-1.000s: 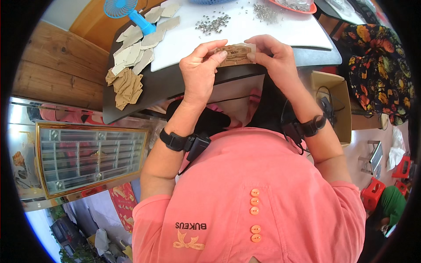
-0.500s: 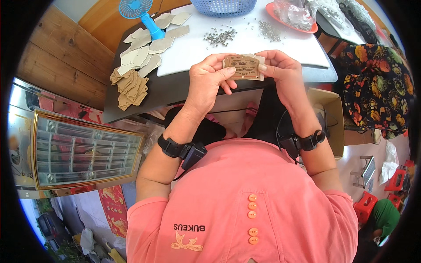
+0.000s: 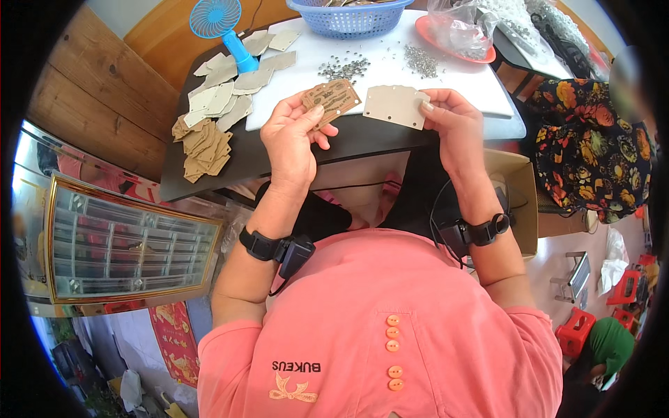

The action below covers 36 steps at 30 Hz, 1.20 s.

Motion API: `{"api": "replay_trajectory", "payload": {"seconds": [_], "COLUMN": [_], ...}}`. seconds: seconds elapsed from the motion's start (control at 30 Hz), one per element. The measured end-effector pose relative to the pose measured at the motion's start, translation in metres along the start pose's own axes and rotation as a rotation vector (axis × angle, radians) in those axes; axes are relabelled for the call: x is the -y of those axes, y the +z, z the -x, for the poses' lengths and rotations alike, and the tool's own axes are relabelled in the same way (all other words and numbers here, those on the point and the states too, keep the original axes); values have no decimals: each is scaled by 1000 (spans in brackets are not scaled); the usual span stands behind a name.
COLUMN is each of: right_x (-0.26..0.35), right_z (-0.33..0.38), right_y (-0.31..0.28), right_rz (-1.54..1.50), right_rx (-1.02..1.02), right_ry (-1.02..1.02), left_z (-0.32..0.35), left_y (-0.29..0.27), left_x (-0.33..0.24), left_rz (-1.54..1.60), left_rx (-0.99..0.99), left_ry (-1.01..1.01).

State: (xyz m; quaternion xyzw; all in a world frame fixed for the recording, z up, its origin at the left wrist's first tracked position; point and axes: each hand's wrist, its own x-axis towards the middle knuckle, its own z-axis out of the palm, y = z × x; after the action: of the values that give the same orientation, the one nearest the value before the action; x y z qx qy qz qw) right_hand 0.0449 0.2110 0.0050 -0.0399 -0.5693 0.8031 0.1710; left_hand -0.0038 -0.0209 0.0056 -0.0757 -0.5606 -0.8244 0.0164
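Observation:
My left hand (image 3: 287, 143) pinches a brown printed card (image 3: 336, 103) between thumb and fingers. It has a shaped edge and small holes. In my right hand (image 3: 456, 129), a plain pale grey card (image 3: 392, 106) of similar outline is gripped at its right end, with holes along its edges. The two cards are apart, side by side above the table's near edge. Beyond them, a pile of small metal pieces (image 3: 343, 67) and a second pile of small silvery pieces (image 3: 421, 63) lie on a white board (image 3: 272, 106).
Left on the dark table (image 3: 240, 169) are stacked brown cards (image 3: 207, 150), spread pale cards (image 3: 221, 97) and a blue fan (image 3: 240, 52). A blue basket (image 3: 348, 22) and a red plate (image 3: 454, 40) with plastic bags stand at the back. An open cardboard box (image 3: 526, 209) is by my right forearm.
The cards were held together in both hands. Now they are separated: the left hand has moved left with the brown card, while the right hand holds the pale one.

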Motion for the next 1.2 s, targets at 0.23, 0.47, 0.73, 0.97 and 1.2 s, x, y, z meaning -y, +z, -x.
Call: {"api": "replay_trajectory", "payload": {"seconds": [0.23,0.47,0.73,0.97,1.2], "right_x": [-1,-3,-15,-24,-27], "right_z": [1,1,20,14,14], "right_y": [1,5,52,59,53], "right_rz": [18,76,972,1028,1040], "right_rx": [-25,-97,26,24,90], "right_ry": [-14,-106,-1332,-1392,-1322], "left_z": [4,8,13,17,18], "left_y": [7,15,37,32,35], "left_x": [5,9,14,9,6], "left_rz": [18,-14,232,460,387], "left_rx": [10,54,134,295,271], "left_ry": [0,29,-122,-240,-213]}}
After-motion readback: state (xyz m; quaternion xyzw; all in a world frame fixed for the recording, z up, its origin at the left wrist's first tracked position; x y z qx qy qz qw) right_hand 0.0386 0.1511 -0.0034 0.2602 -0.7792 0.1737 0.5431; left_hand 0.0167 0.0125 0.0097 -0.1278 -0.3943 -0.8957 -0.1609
